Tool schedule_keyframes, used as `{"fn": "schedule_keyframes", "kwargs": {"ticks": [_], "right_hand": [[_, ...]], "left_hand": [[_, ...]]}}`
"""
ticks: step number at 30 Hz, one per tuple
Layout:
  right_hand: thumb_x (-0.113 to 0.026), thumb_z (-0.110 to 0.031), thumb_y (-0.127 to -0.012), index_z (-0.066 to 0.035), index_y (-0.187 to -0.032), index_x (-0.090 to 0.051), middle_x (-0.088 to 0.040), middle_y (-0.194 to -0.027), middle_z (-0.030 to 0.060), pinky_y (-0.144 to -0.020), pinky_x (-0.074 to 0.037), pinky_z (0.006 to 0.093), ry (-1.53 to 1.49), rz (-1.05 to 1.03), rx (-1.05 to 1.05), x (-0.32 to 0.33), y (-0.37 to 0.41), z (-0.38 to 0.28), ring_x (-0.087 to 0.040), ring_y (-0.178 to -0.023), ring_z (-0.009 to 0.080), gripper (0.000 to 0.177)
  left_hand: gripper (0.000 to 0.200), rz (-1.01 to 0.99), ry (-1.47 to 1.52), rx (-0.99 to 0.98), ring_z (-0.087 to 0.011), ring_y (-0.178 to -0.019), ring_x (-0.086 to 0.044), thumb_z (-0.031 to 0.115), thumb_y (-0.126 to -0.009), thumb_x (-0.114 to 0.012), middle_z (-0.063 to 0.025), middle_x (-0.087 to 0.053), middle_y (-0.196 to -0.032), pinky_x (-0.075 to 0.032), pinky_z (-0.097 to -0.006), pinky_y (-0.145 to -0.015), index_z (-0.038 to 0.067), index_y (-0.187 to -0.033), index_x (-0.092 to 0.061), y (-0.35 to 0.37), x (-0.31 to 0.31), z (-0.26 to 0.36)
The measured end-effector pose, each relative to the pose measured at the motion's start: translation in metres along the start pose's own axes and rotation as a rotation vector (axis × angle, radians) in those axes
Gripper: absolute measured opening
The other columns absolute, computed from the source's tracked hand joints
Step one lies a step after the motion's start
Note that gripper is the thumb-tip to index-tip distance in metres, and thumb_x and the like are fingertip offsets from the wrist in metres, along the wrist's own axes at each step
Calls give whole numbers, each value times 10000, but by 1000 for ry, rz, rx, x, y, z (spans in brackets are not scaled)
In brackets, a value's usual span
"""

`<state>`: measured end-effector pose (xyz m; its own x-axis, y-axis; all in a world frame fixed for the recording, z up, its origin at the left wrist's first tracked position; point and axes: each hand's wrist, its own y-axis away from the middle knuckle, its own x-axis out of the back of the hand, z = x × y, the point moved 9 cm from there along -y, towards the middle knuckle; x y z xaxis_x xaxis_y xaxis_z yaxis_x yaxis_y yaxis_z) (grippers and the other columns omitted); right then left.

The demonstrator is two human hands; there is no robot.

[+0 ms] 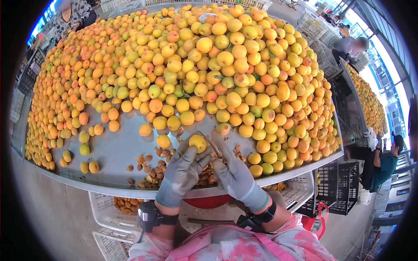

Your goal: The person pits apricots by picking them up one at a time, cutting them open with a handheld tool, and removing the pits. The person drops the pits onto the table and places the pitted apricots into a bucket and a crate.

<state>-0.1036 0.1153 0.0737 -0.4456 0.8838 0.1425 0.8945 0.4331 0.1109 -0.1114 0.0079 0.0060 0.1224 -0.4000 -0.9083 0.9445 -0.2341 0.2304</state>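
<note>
My left hand (179, 168), in a grey glove, grips a yellow apricot (197, 143) between thumb and fingers above the front of the metal table (111, 150). My gloved right hand (235, 170) is closed around a thin metal tool (214, 147), its narrow end beside the apricot; whether it is a knife or another cutter I cannot make out. Brown apricot pits (157, 172) lie under and beside both hands, partly hidden by them. Past my hands rises a large heap of yellow and orange apricots (235, 56).
The table's raised front edge (117, 190) runs before me. Below it, a white crate (99, 208) holds orange fruit pieces. Black crates (338, 187) stand at the right. Other people are at the upper left, upper right and far right. Another fruit-laden table (368, 98) stands to the right.
</note>
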Motion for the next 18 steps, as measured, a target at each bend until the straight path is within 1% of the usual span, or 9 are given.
{"fn": "schedule_keyframes", "kwargs": {"ticks": [2, 6, 8, 9, 11, 12, 15, 17, 18], "right_hand": [[-451, -263, -999, 52, -1456, -196, -432, -1393, 257, -1065, -329, 356, 95, 2, 28, -1, -1, 0, -416, -1324, 327, 611], [-456, -254, -996, 52, -1457, -195, -459, -1366, 261, -1052, -346, 361, 154, 10, 7, -5, -2, 5, -443, -1300, 336, 612], [-469, -256, -991, 47, -1459, -199, -495, -1324, 265, -1017, -384, 361, 247, 43, 137, -4, -1, 0, -499, -1246, 339, 620], [-469, -256, -991, 47, -1459, -199, -495, -1324, 265, -1017, -384, 361, 247, 42, 136, -4, -1, -2, -499, -1246, 339, 620], [-463, -265, -994, 41, -1462, -203, -511, -1296, 268, -989, -407, 361, 153, 40, -20, -4, -1, 0, -539, -1197, 333, 617], [-463, -265, -994, 41, -1462, -203, -511, -1296, 268, -989, -407, 361, 154, 36, -18, -4, -1, -5, -539, -1197, 333, 617], [-452, -279, -999, 37, -1459, -219, -545, -1251, 249, -937, -443, 351, 3, 46, -141, -3, 0, -2, -581, -1135, 311, 605], [-443, -298, -1003, 41, -1449, -249, -576, -1208, 224, -884, -471, 338, 51, 103, 28, 0, -1, -13, -612, -1078, 277, 593], [-443, -298, -1003, 41, -1449, -249, -576, -1208, 224, -884, -471, 338, 51, 106, 27, -1, -2, -11, -612, -1078, 277, 593]], "left_hand": [[426, -9, 4, -1, -236, -1152, -552, 124, -940, -581, -90, -550, -1282, -441, -409, -1016, 87, -1346, -460, 0, 0, -2], [403, -27, -50, 4, -238, -1144, -557, 135, -935, -592, -79, -561, -1256, -449, -414, -1004, 81, -1318, -479, 0, -4, -5], [400, -28, -46, 15, -240, -1141, -559, 140, -932, -598, -76, -563, -1249, -453, -415, -999, 80, -1310, -483, 1, -5, -6], [406, -16, -29, 21, -240, -1140, -559, 142, -931, -601, -77, -561, -1252, -456, -414, -992, 82, -1313, -479, 2, -5, -6], [412, -3, -11, 22, -240, -1139, -559, 143, -929, -603, -77, -560, -1254, -460, -414, -986, 84, -1316, -474, 4, -4, -4], [421, -6, -31, 14, -238, -1137, -560, 147, -927, -607, -73, -559, -1253, -461, -410, -982, 86, -1320, -469, 4, -4, -2], [453, -29, -70, -18, -234, -1133, -562, 157, -924, -614, -66, -559, -1251, -462, -401, -976, 91, -1341, -450, 6, -8, -1], [477, -51, -95, -37, -231, -1132, -564, 162, -922, -618, -62, -560, -1250, -463, -397, -973, 94, -1358, -436, 8, -14, -1], [494, -56, -115, -49, -225, -1132, -563, 169, -919, -624, -56, -560, -1248, -460, -393, -974, 97, -1368, -431, 9, -18, -2]]}}
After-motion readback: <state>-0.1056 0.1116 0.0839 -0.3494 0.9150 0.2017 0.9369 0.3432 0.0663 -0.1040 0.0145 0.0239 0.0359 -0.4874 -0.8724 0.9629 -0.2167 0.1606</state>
